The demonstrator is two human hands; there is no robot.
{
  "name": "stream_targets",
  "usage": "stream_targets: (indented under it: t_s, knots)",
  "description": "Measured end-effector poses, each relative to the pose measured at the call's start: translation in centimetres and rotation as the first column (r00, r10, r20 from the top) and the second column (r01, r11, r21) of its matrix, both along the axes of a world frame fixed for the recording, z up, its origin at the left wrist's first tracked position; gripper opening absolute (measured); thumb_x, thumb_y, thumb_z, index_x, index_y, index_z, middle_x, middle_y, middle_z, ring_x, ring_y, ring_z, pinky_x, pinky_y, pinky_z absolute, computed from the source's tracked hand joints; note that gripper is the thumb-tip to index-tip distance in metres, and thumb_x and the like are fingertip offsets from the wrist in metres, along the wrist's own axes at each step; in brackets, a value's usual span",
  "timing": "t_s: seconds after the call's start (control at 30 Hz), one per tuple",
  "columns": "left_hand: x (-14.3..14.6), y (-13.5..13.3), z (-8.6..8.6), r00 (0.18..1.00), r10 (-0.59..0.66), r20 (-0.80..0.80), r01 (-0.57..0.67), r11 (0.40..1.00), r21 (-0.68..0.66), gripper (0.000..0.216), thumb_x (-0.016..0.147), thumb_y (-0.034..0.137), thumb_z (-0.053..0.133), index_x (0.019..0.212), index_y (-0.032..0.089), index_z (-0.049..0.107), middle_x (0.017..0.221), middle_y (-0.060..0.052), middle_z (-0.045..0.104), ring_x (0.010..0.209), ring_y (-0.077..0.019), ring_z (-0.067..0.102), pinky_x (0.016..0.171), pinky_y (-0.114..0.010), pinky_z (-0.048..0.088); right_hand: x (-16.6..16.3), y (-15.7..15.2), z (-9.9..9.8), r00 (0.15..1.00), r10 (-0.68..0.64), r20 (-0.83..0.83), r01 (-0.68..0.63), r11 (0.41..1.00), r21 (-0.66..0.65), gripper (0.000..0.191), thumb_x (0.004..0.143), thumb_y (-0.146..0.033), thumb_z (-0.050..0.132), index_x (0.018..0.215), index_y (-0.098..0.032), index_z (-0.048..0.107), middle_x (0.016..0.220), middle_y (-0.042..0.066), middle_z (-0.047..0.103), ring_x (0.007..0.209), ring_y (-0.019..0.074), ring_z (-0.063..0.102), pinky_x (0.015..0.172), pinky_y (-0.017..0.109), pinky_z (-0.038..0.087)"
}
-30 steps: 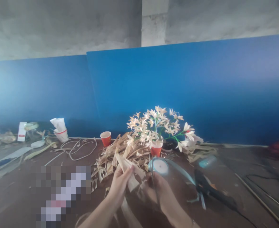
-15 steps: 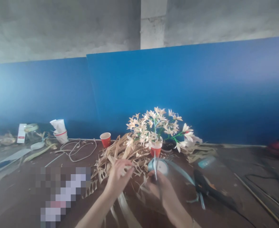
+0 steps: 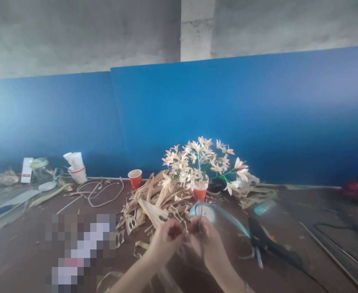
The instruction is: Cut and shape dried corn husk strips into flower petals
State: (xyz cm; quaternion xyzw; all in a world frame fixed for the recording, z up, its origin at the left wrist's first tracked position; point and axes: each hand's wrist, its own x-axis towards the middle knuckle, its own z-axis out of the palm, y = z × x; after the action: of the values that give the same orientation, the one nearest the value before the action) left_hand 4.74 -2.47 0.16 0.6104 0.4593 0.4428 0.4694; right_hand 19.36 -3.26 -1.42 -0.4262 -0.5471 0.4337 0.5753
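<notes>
Room: rough grey concrete wall above, a concrete pillar point(image 3: 195, 28) at twelve o'clock, blue panels point(image 3: 228, 118) standing along the far edge of the bench.

Surface: dark brown worktable point(image 3: 304, 219), littered.
- Heap of dried husk strips point(image 3: 154, 201), pale tan, at the table's middle.
- Bouquet of cream husk flowers point(image 3: 201, 162) on green stems, standing in a red paper cup point(image 3: 199, 194) just behind the heap.
- Second red cup point(image 3: 135, 178) at eleven o'clock from the heap.
- Stack of white cups point(image 3: 77, 167) and a loose pale cord point(image 3: 101, 191), far left.
- Roll of light blue ribbon point(image 3: 206, 211), its tail trailing toward four o'clock.
- Black glue gun point(image 3: 267, 242) lying at three o'clock from the hands.
- Blurred-out patch at lower left; contents not readable.

Item in hand: a thin strip of husk point(image 3: 154, 213), tan and papery, rising toward ten o'clock from the left hand; its lower end is hidden in the fingers.

Left hand point(image 3: 166, 240): fingers curled inward, tips pressed together on the strip's end.

Right hand point(image 3: 206, 244): closed around scissors point(image 3: 199, 228), blades pointing to twelve o'clock; too blurred to tell whether the blades are parted.

Relation: the two hands nearly touch, low centre, in front of the heap; the strip lies at nine o'clock from the scissors, just beside the blades.
</notes>
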Motion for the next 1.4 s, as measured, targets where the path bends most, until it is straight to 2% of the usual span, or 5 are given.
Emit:
stream_targets:
  t_s: [0.13, 0.77, 0.97, 1.13, 1.4]
  knots:
    - [0.1, 0.1, -0.4, 0.998, -0.049, -0.04, 0.048, 0.999, -0.014, 0.005, 0.066, 0.017, 0.061, 0.063, 0.014, 0.059, 0.06, 0.0, 0.056, 0.058, -0.0118, 0.048, 0.056, -0.023, 0.037, 0.2, -0.1, -0.2, 1.0, 0.024, -0.004, -0.024, 0.999, -0.03, 0.035, 0.066, -0.044, 0.067, 0.085, -0.017, 0.057, 0.069, 0.001, 0.059, 0.064, 0.0152, 0.057, 0.061, 0.024, 0.047]
    - [0.7, -0.6, 0.2, 0.845, 0.047, 0.533, 0.145, 0.939, -0.313, 0.026, 0.056, 0.029, 0.081, 0.064, 0.012, 0.062, 0.058, -0.001, 0.064, 0.053, -0.0084, 0.053, 0.055, -0.019, 0.038, 0.2, -0.1, 0.9, 0.992, -0.094, 0.08, 0.101, 0.991, -0.086, 0.022, 0.064, -0.023, 0.062, 0.085, -0.017, 0.057, 0.067, 0.002, 0.063, 0.06, 0.0149, 0.058, 0.054, 0.022, 0.045]
    - [0.4, -0.5, 0.7, 0.809, 0.139, 0.571, 0.082, 0.936, -0.344, 0.028, 0.057, 0.032, 0.08, 0.062, 0.014, 0.059, 0.054, 0.002, 0.06, 0.048, -0.0074, 0.051, 0.05, -0.018, 0.037, 0.1, -0.3, 1.0, 0.997, 0.073, 0.036, -0.066, 0.983, -0.17, 0.023, 0.065, -0.031, 0.065, 0.082, -0.016, 0.06, 0.063, 0.0, 0.06, 0.058, 0.0144, 0.054, 0.053, 0.023, 0.045]
    - [0.0, -0.3, 1.1, 0.753, 0.188, 0.631, 0.053, 0.938, -0.342, 0.029, 0.055, 0.03, 0.081, 0.062, 0.014, 0.058, 0.063, -0.001, 0.064, 0.059, -0.011, 0.058, 0.06, -0.022, 0.045, -0.2, -0.5, 0.8, 0.938, 0.346, -0.038, -0.336, 0.869, -0.363, 0.036, 0.062, -0.043, 0.068, 0.082, -0.014, 0.062, 0.06, 0.001, 0.058, 0.055, 0.0156, 0.055, 0.051, 0.025, 0.044]
    - [0.2, -0.4, 1.1, 0.717, 0.195, 0.669, 0.078, 0.932, -0.355, 0.03, 0.057, 0.03, 0.08, 0.063, 0.017, 0.053, 0.055, 0.002, 0.06, 0.05, -0.0108, 0.054, 0.048, -0.022, 0.042, -0.5, -1.0, 0.7, 0.917, 0.397, -0.03, -0.377, 0.843, -0.384, 0.036, 0.06, -0.04, 0.071, 0.08, -0.012, 0.063, 0.055, 0.0, 0.056, 0.049, 0.0134, 0.053, 0.046, 0.023, 0.042]
